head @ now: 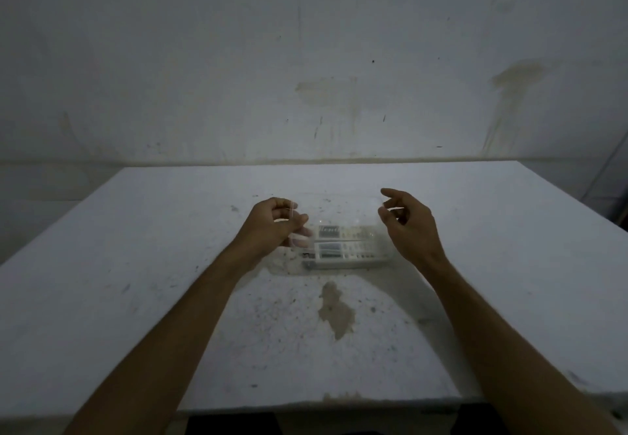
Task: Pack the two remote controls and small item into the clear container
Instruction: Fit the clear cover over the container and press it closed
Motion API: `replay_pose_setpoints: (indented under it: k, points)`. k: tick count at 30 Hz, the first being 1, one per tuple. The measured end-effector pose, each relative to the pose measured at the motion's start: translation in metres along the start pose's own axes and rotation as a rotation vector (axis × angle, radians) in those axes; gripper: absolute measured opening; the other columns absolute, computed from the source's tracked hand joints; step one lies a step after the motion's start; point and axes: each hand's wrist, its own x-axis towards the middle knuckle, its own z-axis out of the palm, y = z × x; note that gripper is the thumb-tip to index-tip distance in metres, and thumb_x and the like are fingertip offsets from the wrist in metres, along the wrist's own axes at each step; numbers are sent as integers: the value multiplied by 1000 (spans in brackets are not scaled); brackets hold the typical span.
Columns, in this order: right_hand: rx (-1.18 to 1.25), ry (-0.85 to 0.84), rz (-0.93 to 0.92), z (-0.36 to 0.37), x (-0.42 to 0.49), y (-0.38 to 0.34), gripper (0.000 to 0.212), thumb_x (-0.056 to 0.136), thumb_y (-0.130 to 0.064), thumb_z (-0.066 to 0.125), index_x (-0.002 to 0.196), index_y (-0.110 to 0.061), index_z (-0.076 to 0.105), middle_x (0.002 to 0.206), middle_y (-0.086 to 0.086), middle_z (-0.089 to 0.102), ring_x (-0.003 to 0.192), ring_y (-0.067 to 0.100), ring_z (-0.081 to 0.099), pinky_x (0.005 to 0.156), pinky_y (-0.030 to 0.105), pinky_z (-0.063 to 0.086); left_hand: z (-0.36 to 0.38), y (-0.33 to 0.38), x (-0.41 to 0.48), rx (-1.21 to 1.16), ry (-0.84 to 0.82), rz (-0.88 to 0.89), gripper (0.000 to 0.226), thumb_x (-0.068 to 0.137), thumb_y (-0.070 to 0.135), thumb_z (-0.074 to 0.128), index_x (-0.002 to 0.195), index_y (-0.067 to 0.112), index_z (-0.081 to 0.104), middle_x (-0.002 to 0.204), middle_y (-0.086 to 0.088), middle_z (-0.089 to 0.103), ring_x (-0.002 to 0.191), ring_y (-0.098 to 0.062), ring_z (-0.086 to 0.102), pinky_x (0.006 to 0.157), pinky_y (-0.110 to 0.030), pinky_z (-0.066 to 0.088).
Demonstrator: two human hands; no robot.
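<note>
Fingers [295,222] of left hand [272,222] and right hand [406,222] pinch opposite ends of a barely visible clear lid [339,212], held w/ narrow grips just above the clear container [382,259]. Below and btwn the hands, two remote controls [343,244] lie side by side inside; small item [299,240] sits beside left fingertips, blurred. Packing looks done; closing appears underway. Next: align lid, press down evenly.
</note>
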Motion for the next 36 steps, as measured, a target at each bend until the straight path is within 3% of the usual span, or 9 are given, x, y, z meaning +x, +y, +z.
replay_pose_setpoints:
  k: [4, 7, 10, 13, 20, 29, 32, 34, 36]
  points:
    - [-86, -20, -20, 1, 0, 4, 36, 99, -18, 62, 133, -29, 64, 119, -6, 66, 85, 1, 66, 78, 16, 55, 7, -16, -5, -47, 59, 5, 51, 94, 11, 75, 139, 5, 55, 102, -13, 78, 85, -24, 80, 66, -39, 66]
    - [-163, -65, -26, 1, 1, 7, 38, 100, -17, 60, 136, -29, 61, 120, -7, 62, 85, 0, 63, 79, 20, 56, 16, -27, -7, -24, 112, 114, 54, 95, 11, 74, 144, 8, 53, 104, -13, 74, 84, -26, 79, 68, -44, 66]
    - [-208, -78, -40, -1, 3, 10, 41, 99, -12, 59, 137, -27, 61, 122, -6, 61, 83, -3, 61, 74, 9, 47, 19, -31, -8, 309, 220, 325, 49, 91, 20, 79, 136, 10, 61, 95, -4, 73, 79, -15, 75, 72, -19, 60]
    - [-217, -82, -35, -5, 5, 11, 41, 99, -11, 59, 137, -27, 60, 123, -4, 62, 83, 0, 61, 76, 17, 52, 19, -33, -10, 517, 287, 367, 46, 89, 31, 81, 128, 13, 66, 96, 1, 70, 80, -11, 68, 68, -2, 46]
    - [-238, -148, -31, 3, 2, 19, 40, 101, -12, 54, 140, -23, 57, 125, 2, 62, 91, 12, 62, 79, 22, 50, 20, -42, -7, 418, 204, 91, 49, 102, 37, 62, 148, 20, 53, 126, 1, 64, 109, -16, 63, 79, -23, 55]
    - [-266, -221, 8, 7, 2, 25, 38, 104, -14, 46, 140, -25, 47, 125, 2, 51, 90, 9, 60, 74, 17, 50, 21, -38, -4, 552, 185, 110, 41, 106, 31, 54, 146, 20, 56, 140, -10, 63, 119, -20, 61, 101, -42, 55]
    - [-298, -248, 28, 9, 3, 27, 36, 106, -17, 43, 140, -25, 49, 135, 7, 49, 101, 13, 58, 89, 28, 55, 24, -29, -2, 992, 235, 247, 56, 105, 26, 56, 157, 17, 39, 148, -15, 54, 133, -31, 52, 112, -45, 43]
    - [-302, -265, 48, 10, 3, 26, 35, 107, -20, 42, 140, -25, 50, 140, 9, 48, 108, 16, 55, 97, 34, 54, 30, -16, 1, 1200, 270, 571, 65, 99, 25, 63, 157, 11, 39, 146, -18, 56, 134, -36, 51, 111, -46, 39]
    - [-299, -267, 57, 10, 2, 25, 35, 108, -24, 40, 141, -25, 50, 142, 9, 49, 112, 17, 55, 99, 37, 54, 38, -4, 7, 1201, 84, 700, 65, 100, 48, 54, 154, 13, 43, 149, -15, 55, 139, -35, 48, 116, -46, 34]
